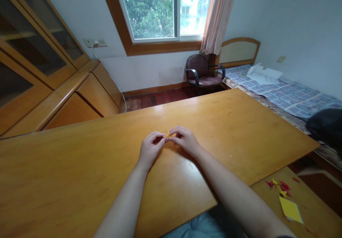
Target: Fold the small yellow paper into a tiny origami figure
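Above the middle of the wooden table (80, 166), a small piece of yellow folded paper (168, 135) is pinched between my two hands. Its thin points stick out, but the fingers cover much of it and its exact shape is too small to make out. On the left side, my left hand (151, 147) grips it with thumb and fingertips closed. My right hand (185, 140) closes on the opposite side, thumb below and fingers above. The fingertips of both hands nearly meet.
Lower right, a side surface (263, 191) bears several red and yellow folded paper pieces (284, 186) and a yellow paper square (291, 209). Beyond the table are a maroon armchair (197, 67) and a bed (285, 95) with a black bag (327, 127). Wooden cabinets (88, 92) stand left.
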Demonstrator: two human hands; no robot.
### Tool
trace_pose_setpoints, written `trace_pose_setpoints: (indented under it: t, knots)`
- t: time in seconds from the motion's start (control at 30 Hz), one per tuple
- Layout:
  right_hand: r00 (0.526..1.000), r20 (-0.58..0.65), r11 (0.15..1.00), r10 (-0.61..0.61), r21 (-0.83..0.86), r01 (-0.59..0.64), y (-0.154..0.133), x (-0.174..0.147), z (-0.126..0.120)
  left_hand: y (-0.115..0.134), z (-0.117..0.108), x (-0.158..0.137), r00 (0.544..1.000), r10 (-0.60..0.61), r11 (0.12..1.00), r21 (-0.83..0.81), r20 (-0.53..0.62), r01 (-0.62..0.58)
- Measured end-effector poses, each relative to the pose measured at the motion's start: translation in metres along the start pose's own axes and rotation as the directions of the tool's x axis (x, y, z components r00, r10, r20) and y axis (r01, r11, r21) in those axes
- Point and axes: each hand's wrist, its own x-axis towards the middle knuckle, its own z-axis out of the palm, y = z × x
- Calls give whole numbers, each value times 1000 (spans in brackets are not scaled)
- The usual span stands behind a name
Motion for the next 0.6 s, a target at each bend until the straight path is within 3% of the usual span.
trace_pose_setpoints:
  t: [0.33,0.6]
  knots:
    - [986,-55,985,155,87,-150,0,0,1,0,2,0,998,-52,989,-139,19,54]
    - [971,-27,963,238,134,-233,-4,0,3,1,3,0,1000,-28,998,-63,-4,28]
